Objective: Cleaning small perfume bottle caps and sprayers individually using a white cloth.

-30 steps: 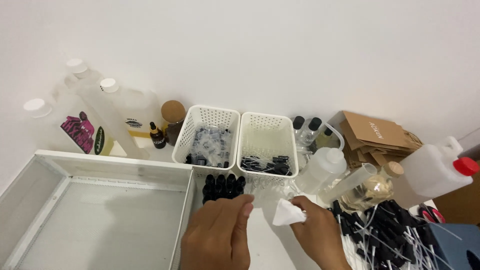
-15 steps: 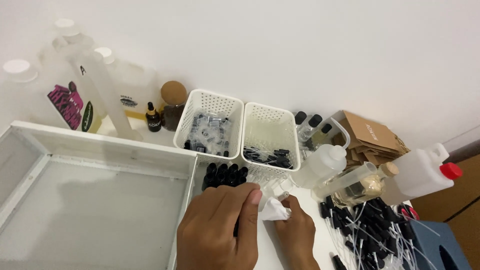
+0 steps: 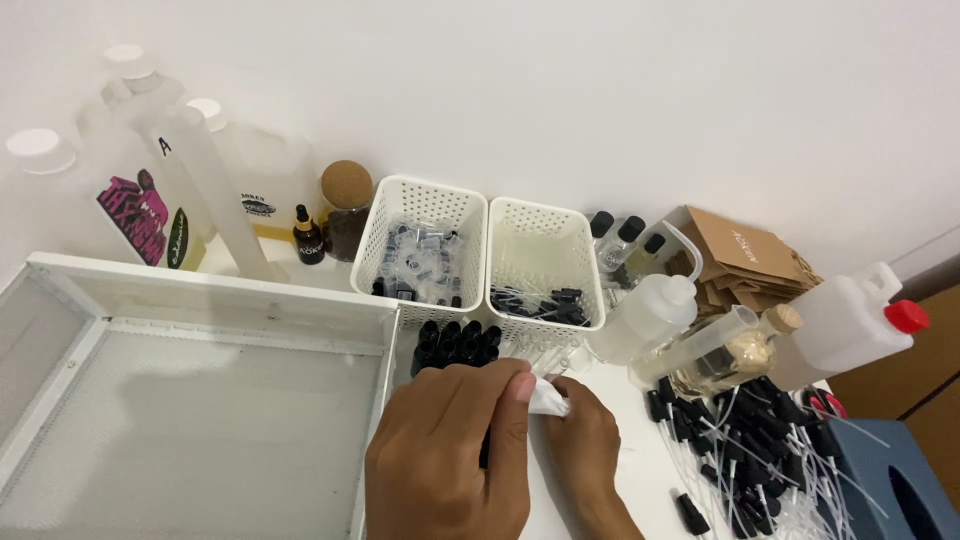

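My left hand (image 3: 450,460) is at the bottom centre, fingers curled around something dark that barely shows between them; I cannot make out what it is. My right hand (image 3: 585,445) presses a crumpled white tissue (image 3: 548,400) against my left fingertips. Just beyond both hands stands a cluster of small black-capped bottles (image 3: 458,345) in front of two white perforated baskets.
The left basket (image 3: 420,250) holds small clear and black parts, the right basket (image 3: 543,265) black pump tops. A large white mesh tray (image 3: 180,400) fills the left. A squeeze bottle (image 3: 650,310), jugs, a corked flask (image 3: 735,360), paper bags and loose black sprayer tubes (image 3: 760,450) lie right.
Both hands have come together: the right hand brought the tissue left onto the left hand's fingertips. The view shifted slightly, so the things on the table moved a little in frame.
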